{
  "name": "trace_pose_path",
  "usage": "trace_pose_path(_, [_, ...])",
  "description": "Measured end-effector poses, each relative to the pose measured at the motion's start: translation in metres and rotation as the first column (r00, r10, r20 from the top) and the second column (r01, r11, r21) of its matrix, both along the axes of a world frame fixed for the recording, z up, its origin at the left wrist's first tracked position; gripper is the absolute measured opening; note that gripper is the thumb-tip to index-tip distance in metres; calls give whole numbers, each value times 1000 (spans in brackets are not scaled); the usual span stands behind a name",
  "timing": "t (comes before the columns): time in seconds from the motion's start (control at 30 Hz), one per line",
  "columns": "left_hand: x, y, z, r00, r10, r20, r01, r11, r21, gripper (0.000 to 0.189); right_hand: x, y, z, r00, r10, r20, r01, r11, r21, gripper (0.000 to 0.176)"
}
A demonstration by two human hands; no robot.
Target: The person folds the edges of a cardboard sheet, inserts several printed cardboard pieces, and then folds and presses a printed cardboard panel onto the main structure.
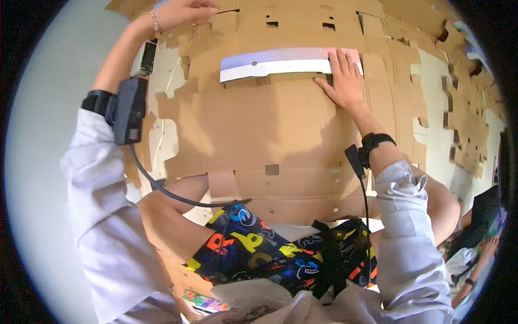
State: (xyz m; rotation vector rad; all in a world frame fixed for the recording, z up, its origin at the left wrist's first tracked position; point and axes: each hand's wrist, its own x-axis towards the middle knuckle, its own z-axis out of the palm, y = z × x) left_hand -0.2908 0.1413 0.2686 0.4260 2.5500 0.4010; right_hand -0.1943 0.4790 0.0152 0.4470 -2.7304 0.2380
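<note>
A long, thin strip (291, 62), white along its near edge and fading from violet to pink along the far one, lies across a flattened cardboard sheet (270, 119). It has a small round grey spot near its left end. My right hand (347, 81) rests flat over the strip's right end, fingers spread and thumb out to the left. At the top left, my left hand (186, 13) is partly cut off by the frame edge. Its fingers are slightly bent and apart near a dark slot in the cardboard, and I see nothing held in them.
Cut cardboard pieces (467, 124) with notched edges lie on the right. A white cable (162, 140) runs along the left side. Black boxes with cables are strapped to both my forearms. Another person's arm (475, 270) shows at the lower right.
</note>
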Motion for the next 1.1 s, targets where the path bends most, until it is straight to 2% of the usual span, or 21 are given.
trace_pose_path(0.03, [-6,1,-20,999,-47,-8,47,999,15,45,-1,1,-3,993,-31,111,27,999,41,76])
trace_pose_path(0.13, [8,25,-85,983,-168,-77,173,983,55,42,-4,2,-10,993,-25,113,23,1000,16,73])
trace_pose_path(0.2, [1,33,-170,970,-211,123,234,948,-216,61,-3,5,-17,998,-25,62,26,1000,-8,71])
trace_pose_path(0.27, [62,61,-226,988,143,-63,-156,910,-383,83,-5,5,-21,999,-4,34,4,1000,-5,68])
trace_pose_path(0.37, [92,75,-258,945,255,-203,-307,906,-292,96,-6,6,-21,999,20,26,-19,999,-51,64])
trace_pose_path(0.5, [89,60,-256,951,272,-150,-291,948,-127,93,-8,3,-23,1000,12,-4,-12,997,-73,62])
trace_pose_path(0.6, [95,68,-262,935,258,-244,-310,929,-204,92,-8,1,-23,1000,20,-2,-20,1000,-5,63])
trace_pose_path(0.7, [88,68,-258,942,251,-224,-298,932,-206,92,-14,0,-17,998,0,55,-4,998,67,67])
trace_pose_path(0.8, [80,68,-238,963,252,-91,-267,923,-277,93,-21,1,-18,997,-12,79,7,998,65,66])
trace_pose_path(0.83, [80,68,-227,968,231,-100,-251,925,-285,91,-23,0,-6,991,-2,130,-7,998,64,66])
trace_pose_path(0.9, [90,59,-204,977,183,-106,-199,966,-167,86,-18,4,13,969,10,248,-27,997,67,65])
trace_pose_path(0.93, [95,52,-194,983,148,-105,-159,981,-112,84,-14,10,21,973,26,231,-38,998,49,66])
trace_pose_path(1.0, [111,13,-203,948,79,-309,-43,992,123,79,1,19,31,972,69,225,-70,998,0,67])
trace_pose_path(1.03, [122,-11,-207,911,63,-407,34,974,225,77,17,25,34,981,119,153,-115,993,-34,70])
trace_pose_path(1.1, [149,-52,-198,884,-10,-468,97,982,162,75,55,37,46,972,132,194,-132,991,-12,69])
